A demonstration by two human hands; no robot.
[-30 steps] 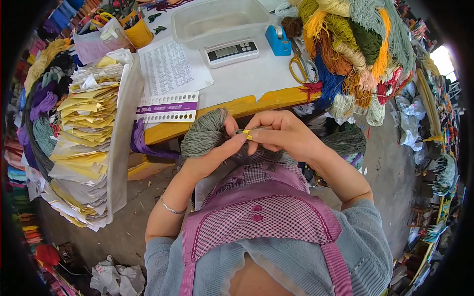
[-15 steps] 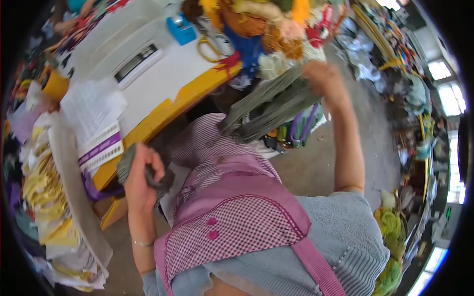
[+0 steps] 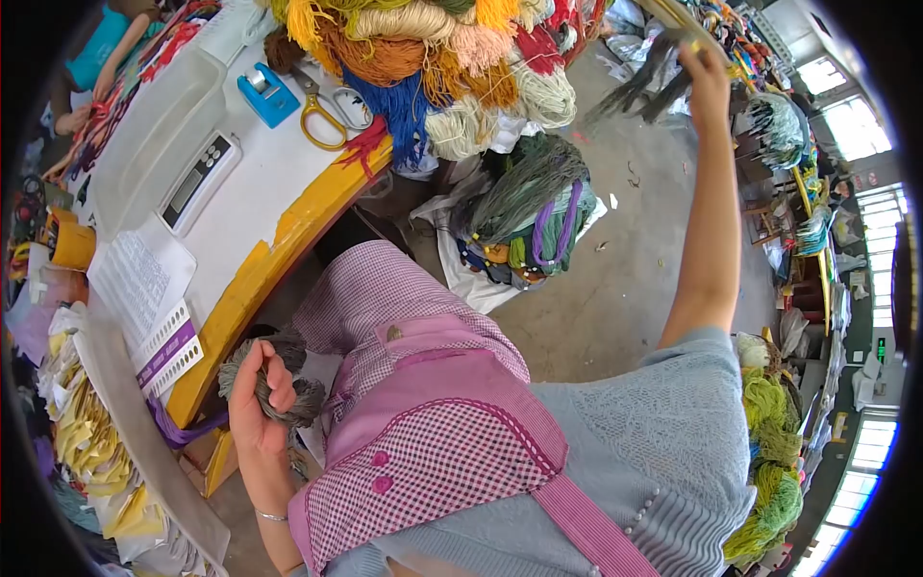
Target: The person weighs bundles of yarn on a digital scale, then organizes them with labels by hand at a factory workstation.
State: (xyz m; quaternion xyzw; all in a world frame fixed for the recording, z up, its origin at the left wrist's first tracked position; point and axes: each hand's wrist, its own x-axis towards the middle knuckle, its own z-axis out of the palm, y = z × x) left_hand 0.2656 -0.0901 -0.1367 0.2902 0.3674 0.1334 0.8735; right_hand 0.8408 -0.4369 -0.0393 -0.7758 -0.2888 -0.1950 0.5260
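My left hand [image 3: 258, 402] is curled around a bundled grey-green yarn skein [image 3: 306, 402], beside the yellow edge of the table. My right arm reaches far out to the upper right. Its hand [image 3: 710, 85] grips a dark grey hank of yarn [image 3: 646, 85], which swings out to the left, smeared by motion. Below and left of that hank, a heap of grey-green yarn [image 3: 538, 183] with purple strands lies on a white sheet [image 3: 452, 274] on the floor.
On the table [image 3: 252, 207] are a blue tape dispenser [image 3: 269, 94], yellow-handled scissors [image 3: 322, 120], a digital scale [image 3: 199, 183] and a printed sheet [image 3: 139, 279]. Colourful skeins [image 3: 423, 58] are piled at its far end. Another person's arm [image 3: 115, 58] shows at upper left.
My right hand has swung up and to the right, carrying the grey hank away from my lap. My left hand has moved slightly lower, still holding its skein. The view has shifted.
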